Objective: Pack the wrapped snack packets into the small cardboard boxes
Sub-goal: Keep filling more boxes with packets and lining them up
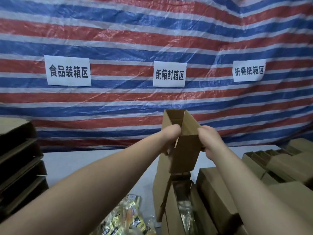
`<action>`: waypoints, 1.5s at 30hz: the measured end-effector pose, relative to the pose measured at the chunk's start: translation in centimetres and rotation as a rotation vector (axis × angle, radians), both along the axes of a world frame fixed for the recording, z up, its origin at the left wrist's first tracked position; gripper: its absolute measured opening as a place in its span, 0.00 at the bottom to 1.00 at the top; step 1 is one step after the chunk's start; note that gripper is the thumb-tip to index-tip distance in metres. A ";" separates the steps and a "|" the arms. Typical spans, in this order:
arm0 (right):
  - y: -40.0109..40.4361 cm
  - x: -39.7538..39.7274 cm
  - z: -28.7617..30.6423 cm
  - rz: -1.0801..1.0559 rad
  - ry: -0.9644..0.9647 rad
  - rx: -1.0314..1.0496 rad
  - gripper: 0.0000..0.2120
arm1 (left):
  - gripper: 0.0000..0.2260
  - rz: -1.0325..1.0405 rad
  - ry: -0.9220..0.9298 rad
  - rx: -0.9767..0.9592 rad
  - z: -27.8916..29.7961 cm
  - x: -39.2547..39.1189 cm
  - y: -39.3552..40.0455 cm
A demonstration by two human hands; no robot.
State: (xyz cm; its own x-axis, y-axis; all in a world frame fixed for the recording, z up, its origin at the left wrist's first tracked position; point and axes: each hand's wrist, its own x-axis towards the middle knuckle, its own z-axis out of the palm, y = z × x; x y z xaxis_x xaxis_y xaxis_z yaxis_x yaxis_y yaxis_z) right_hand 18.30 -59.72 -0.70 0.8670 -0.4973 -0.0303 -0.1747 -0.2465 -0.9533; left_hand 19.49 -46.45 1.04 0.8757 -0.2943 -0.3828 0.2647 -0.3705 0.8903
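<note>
Left hand (169,138) and right hand (209,139) both gripping one small open box (182,133), held up between them, one hand on each side. Just below the hands, more boxes (211,192) packed close, one open with shiny packets inside. Below the left arm, a pile of yellow snack packets (125,216) on the grey surface (71,165). Behind, a striped sheet (152,31) with three paper signs (169,74).

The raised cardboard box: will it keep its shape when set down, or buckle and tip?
The cardboard box looks empty and thin-walled, so probably light and easily squashed. Left hand and right hand both grip it. Tall and narrow, it would likely tip if stood upright.
</note>
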 end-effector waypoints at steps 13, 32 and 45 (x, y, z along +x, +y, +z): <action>-1.6 5.6 -3.9 0.016 0.067 0.119 0.11 | 0.14 -0.041 0.073 0.038 -4.1 5.9 -1.9; -2.4 6.2 -6.1 -0.013 0.081 0.125 0.05 | 0.24 -0.016 0.103 0.078 -5.7 6.6 -3.2; -3.3 6.4 -6.3 -0.024 0.098 0.083 0.08 | 0.33 0.041 0.077 0.030 -5.2 6.7 -2.7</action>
